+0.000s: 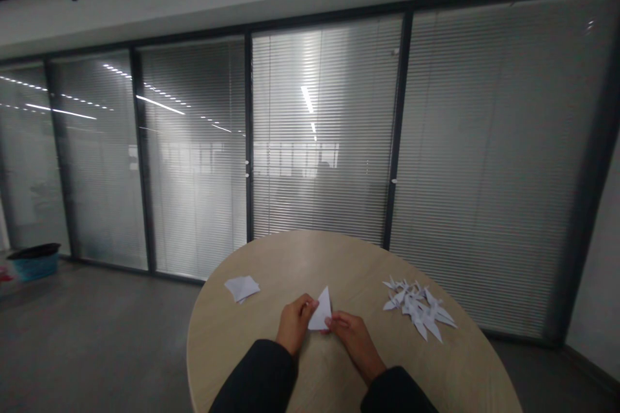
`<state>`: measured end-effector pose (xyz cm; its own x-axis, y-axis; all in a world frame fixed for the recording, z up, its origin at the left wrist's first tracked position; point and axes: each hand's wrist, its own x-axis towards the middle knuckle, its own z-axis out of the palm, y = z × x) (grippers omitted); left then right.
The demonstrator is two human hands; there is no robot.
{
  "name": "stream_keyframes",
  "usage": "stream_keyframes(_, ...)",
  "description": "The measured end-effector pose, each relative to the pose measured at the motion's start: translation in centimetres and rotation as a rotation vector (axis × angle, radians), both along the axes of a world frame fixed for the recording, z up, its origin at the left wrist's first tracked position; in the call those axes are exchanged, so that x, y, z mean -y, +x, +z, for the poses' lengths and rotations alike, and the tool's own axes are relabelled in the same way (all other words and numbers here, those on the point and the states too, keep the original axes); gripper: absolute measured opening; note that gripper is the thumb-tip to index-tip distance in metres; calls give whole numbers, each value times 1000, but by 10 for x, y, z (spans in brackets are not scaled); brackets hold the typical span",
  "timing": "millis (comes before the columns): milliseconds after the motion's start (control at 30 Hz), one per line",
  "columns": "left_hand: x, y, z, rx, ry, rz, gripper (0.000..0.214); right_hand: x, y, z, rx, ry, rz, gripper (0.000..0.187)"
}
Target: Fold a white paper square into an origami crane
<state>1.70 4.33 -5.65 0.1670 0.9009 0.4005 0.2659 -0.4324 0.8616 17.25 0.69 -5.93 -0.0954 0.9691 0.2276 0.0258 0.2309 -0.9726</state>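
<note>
My left hand (294, 324) and right hand (352, 339) are close together, both holding a folded white paper triangle (321, 311) in a narrow pinch. It stands tilted up, with its point away from me and its lower end just above the table. My left fingers (308, 304) press on its left edge, while my right fingers (335, 320) grip it at the lower corner, so the two hands nearly meet under the paper. Black sleeves (256, 377) cover both my forearms, and they rest near the table's edge closest to me. The hands and paper are over the middle of a round, pale wood-grain table (285, 258). Ahead and to the left, a small stack of loose white paper sheets (241, 288) lies well apart from my left hand. To the right, a heap of folded white paper cranes (419, 308) lies in a jumble, beyond my right hand and not touching it. Past the table is a glass partition (320, 142) with dark metal frames and slatted blinds. Off to the far left, a blue tub (33, 265) with a dark top sits on the grey floor (97, 329).
</note>
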Motion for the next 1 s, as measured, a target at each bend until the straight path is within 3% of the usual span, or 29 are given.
stream_keyframes(500, -3, 0, -1, -68, 54, 79, 33, -1, 2, 0, -34, -72, 15, 45)
stream_keyframes(700, -4, 0, -5, -54, 38, 78, 19, 2, 1, 5, -32, -59, 5, 41)
stream_keyframes(867, -4, 1, -10, 16, 122, -28, 21, 5, 2, 10, -2, -25, -52, 35)
stream_keyframes(1000, -2, 2, -8, 58, 47, -161, 28, 2, 3, 9, 16, -13, -103, 38)
